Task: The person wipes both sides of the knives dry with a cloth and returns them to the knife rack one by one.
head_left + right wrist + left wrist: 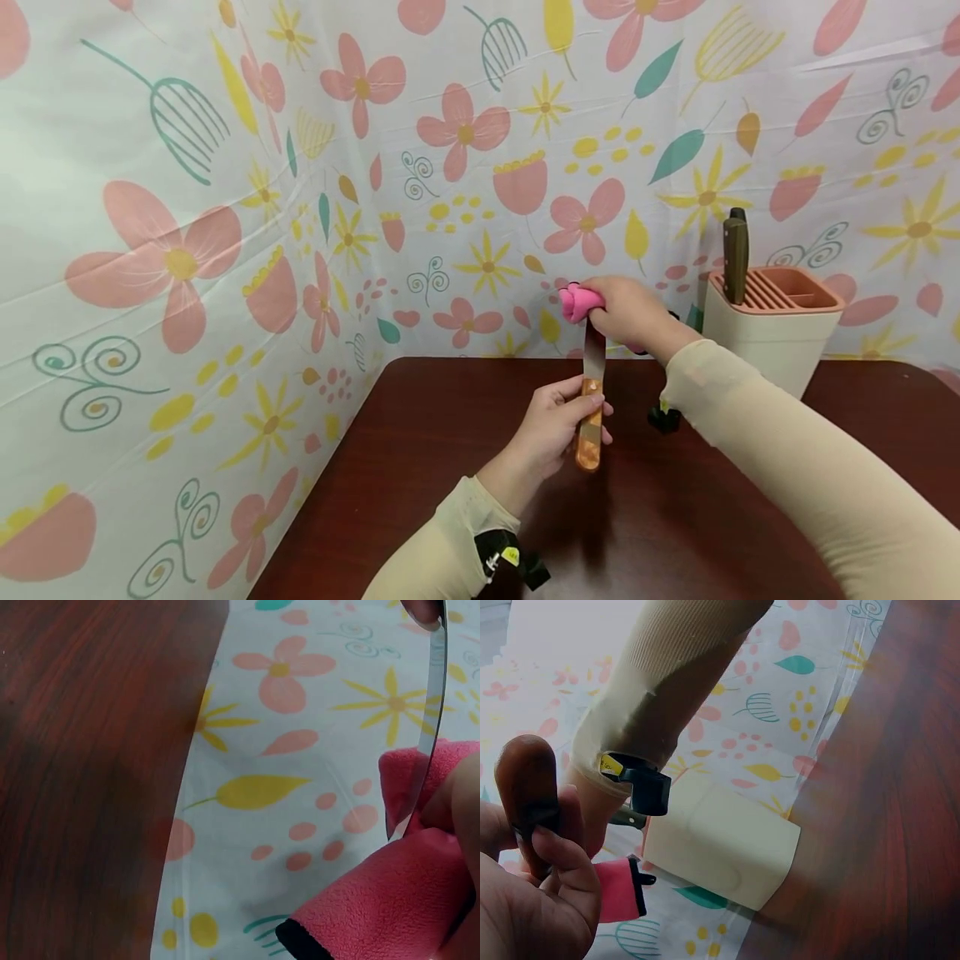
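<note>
My left hand [546,425] grips a knife by its orange-brown handle [590,442], blade pointing up and away from me. The flat metal blade [595,354] rises from the handle toward my right hand [633,315]. That hand pinches a folded pink cloth [576,303] around the upper part of the blade. In the right wrist view the fuzzy pink cloth [397,892], edged in black, lies on both sides of the thin blade [431,712]. The blade's tip is hidden inside the cloth. From the left wrist, the brown handle end [526,776] sticks out above my curled fingers.
A cream knife block [780,350] with an orange slotted top stands at the back right of the dark wooden table [450,433]. Knives with dark handles [737,258] stand in its slots. A flower-printed cloth wall [465,208] rises behind the table and along its left side.
</note>
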The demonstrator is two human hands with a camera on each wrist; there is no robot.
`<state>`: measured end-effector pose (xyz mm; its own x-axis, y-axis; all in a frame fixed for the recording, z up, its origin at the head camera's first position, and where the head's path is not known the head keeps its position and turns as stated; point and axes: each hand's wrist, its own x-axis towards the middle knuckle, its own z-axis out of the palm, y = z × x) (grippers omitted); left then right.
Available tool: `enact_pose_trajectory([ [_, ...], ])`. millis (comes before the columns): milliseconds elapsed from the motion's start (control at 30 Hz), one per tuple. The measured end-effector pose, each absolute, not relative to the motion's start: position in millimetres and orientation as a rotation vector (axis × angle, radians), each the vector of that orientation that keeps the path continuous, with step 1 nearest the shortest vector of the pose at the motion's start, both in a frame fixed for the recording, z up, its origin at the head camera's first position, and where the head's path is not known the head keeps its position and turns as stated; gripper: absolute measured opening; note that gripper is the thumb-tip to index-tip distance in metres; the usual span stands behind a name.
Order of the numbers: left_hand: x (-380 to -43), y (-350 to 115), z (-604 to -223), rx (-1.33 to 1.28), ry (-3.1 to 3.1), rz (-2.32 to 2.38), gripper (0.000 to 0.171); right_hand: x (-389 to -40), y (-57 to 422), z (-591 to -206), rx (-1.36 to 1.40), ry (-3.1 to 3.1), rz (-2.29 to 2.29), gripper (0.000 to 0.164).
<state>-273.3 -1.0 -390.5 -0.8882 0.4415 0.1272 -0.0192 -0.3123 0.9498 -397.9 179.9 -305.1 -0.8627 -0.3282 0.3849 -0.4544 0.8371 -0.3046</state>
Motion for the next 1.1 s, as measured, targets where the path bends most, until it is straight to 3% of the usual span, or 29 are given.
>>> enact_pose_trajectory([
  [533, -274.2, -1.4, -390.6, 0.543, 1.659, 2.267, 0.028, -375.2, 181.1, -315.7, 0.691, -2.604, 0.590, 0.048],
  [1100, -277.2, 1.3, -392.3, 0.530, 1.649, 2.270, 0.023, -340.5, 185.4, -333.6, 0.756, -2.488, 0.779, 0.034],
])
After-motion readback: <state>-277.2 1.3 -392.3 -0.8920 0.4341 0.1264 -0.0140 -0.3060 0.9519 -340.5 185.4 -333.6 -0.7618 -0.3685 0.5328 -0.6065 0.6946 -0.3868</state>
